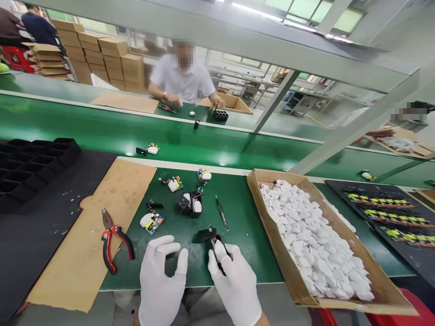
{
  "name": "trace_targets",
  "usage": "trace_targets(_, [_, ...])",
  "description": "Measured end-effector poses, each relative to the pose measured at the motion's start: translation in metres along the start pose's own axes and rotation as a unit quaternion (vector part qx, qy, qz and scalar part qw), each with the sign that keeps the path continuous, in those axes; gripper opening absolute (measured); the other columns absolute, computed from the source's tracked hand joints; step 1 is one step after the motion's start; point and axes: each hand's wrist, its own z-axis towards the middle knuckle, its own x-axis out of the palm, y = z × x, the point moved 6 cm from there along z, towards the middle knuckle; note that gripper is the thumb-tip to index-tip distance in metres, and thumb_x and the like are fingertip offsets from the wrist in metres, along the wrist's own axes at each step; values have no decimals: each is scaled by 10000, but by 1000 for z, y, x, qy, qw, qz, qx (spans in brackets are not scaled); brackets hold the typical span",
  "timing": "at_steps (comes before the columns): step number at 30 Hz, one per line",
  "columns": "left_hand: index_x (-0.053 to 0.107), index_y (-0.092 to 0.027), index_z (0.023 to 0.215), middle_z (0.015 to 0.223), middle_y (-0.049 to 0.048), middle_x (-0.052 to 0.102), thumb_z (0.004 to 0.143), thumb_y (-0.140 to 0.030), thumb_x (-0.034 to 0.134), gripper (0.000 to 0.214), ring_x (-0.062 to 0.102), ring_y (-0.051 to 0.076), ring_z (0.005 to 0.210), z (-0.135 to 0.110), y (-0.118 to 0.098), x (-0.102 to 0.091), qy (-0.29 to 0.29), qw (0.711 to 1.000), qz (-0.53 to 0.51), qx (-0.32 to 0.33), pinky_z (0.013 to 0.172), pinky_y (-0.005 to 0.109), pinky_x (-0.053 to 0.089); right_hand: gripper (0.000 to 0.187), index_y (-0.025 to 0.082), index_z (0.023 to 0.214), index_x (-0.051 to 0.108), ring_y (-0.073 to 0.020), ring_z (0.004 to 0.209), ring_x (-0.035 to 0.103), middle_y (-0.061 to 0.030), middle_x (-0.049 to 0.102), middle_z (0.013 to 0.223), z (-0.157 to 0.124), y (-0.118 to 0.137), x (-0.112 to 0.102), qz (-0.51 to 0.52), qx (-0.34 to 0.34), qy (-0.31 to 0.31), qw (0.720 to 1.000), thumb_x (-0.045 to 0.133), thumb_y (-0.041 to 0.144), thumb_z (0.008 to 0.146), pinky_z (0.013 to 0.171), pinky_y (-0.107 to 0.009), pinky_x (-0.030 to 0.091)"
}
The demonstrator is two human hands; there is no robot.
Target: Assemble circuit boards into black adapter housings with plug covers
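My right hand (234,276), in a white glove, grips a small black plastic case (208,236) with parts inside, just above the green table (190,276). Beside it my gloved left hand (163,280) is held with fingers curved and apart, nothing between them. Beyond the hands stand black cases with white-wrapped parts (196,206). A small circuit board (152,222) with a white pad lies ahead of the left hand, and a second circuit board (175,183) lies farther off. Black tweezers (222,213) rest to the right of the cases.
Red-and-black pliers (113,240) lie on cardboard (136,181) at left, near a black divided tray (37,167). At right a cardboard box (272,240) holds many white pieces. Boards fill a black mat (384,190). Across the green belt (112,131) a person (183,77) works.
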Motion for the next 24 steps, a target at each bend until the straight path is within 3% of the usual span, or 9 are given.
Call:
trace_targets(4, [647,-254,1024,1128,25,653,1071,-281,632,56,672,185,1041,0,2,1,9,1000,-9,-13,948,329,520,213,179,1154,769,-235,685,724,-88,775,890,-17,2,17,15,-14,5,1000,579,235,1076,606,-339,587])
trace_targets(10, [648,-260,1019,1117,24,662,1062,-266,636,45,685,193,1031,1,5,-2,5,1000,-16,-20,936,338,539,233,221,1281,753,-244,977,818,-125,810,1161,-18,-7,16,64,15,-29,997,632,249,1084,859,-362,681])
trace_targets(17, [659,-263,1017,1102,32,681,1050,-272,644,38,716,209,994,2,6,-3,1,1000,-10,-29,889,358,576,258,270,1282,771,-208,1069,813,-83,796,1269,11,-17,-18,114,64,-45,990,721,214,1035,981,-317,652])
trace_targets(19, [659,-262,1024,1103,34,680,1048,-261,645,28,714,211,1011,2,5,-3,2,999,-15,-30,903,360,575,273,284,1275,776,-220,1050,813,-81,796,1250,13,-18,-17,123,79,-33,989,731,202,1018,945,-332,660])
trace_targets(22, [654,-259,1016,1089,34,678,1044,-250,653,29,709,212,1011,3,4,-4,-2,999,-16,-27,916,363,573,207,261,1207,778,-210,901,815,-73,803,1084,3,-15,3,127,71,-4,989,651,200,1056,803,-319,670])
trace_targets(24, [650,-258,1007,1081,30,678,1045,-240,649,42,707,206,1003,5,3,-4,-2,999,-16,-29,919,355,569,196,240,1198,758,-208,905,815,-74,799,1062,-7,-15,15,134,73,-2,988,642,171,1057,815,-323,670])
